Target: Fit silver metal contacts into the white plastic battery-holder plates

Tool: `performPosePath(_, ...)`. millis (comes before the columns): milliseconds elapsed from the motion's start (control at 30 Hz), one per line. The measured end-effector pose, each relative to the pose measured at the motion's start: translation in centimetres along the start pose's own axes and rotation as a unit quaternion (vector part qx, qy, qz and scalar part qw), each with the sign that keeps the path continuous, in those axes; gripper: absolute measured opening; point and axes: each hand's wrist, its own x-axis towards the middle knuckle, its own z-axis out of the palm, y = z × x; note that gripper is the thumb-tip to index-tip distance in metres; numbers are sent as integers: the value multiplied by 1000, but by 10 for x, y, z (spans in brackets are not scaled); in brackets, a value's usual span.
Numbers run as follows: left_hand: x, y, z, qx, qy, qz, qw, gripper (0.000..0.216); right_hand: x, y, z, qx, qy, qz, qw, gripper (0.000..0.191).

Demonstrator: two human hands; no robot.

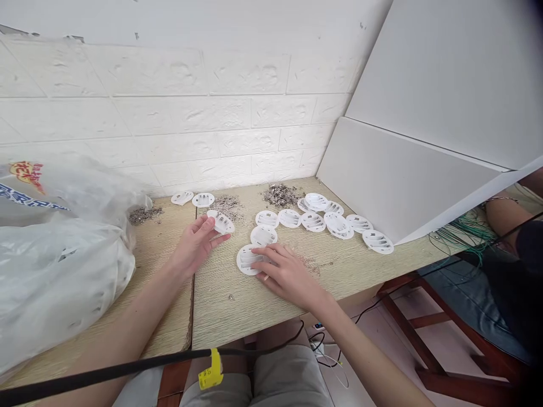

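Observation:
My left hand (197, 242) pinches a white slotted plastic disc (221, 222) by its left edge, tilted just above the table. My right hand (291, 272) has its fingers bent over the right side of another white disc (246, 260) near the table's front. A further disc (263, 236) lies just behind that one, close to my right fingertips. Several similar discs (313, 221) lie in a loose, partly overlapping row to the right. Two more discs, one of them by the table seam (203, 199), rest near the wall at the left.
Piles of small grey scraps (281, 195) lie along the wall. A large translucent plastic bag (63, 265) fills the left side. White panels (424, 141) stand at the right. A black cable with a yellow tag (211, 370) crosses in front. Beyond the panels, another person's arm (503, 217) is near green wires (462, 233).

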Motion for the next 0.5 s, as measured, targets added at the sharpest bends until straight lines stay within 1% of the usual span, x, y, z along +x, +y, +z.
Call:
performPosePath(100, -1, 1, 1, -4, 1, 3, 1000, 32, 4, 4, -1, -3, -4, -6, 1000, 20)
performPosePath(200, 0, 1, 0, -3, -5, 7, 1000, 31, 8, 4, -7, 8, -3, -12, 1000, 21)
performPosePath(267, 1, 0, -1, 0, -9, 12, 1000, 29, 20, 1, -14, 35, 16, -22, 999, 26)
performPosePath(333, 2, -1, -2, 8, -15, 21, 1000, 27, 41, -1, -19, 76, 64, -20, 995, 28)
performPosePath(400, 3, -2, -3, 17, -25, 33, 999, 27, 71, 1, -20, 124, 124, 0, 984, 23)
performPosePath(500, 3, -1, -5, 20, -41, 46, 998, 34, 115, 10, -9, 191, 187, 72, 961, 15)
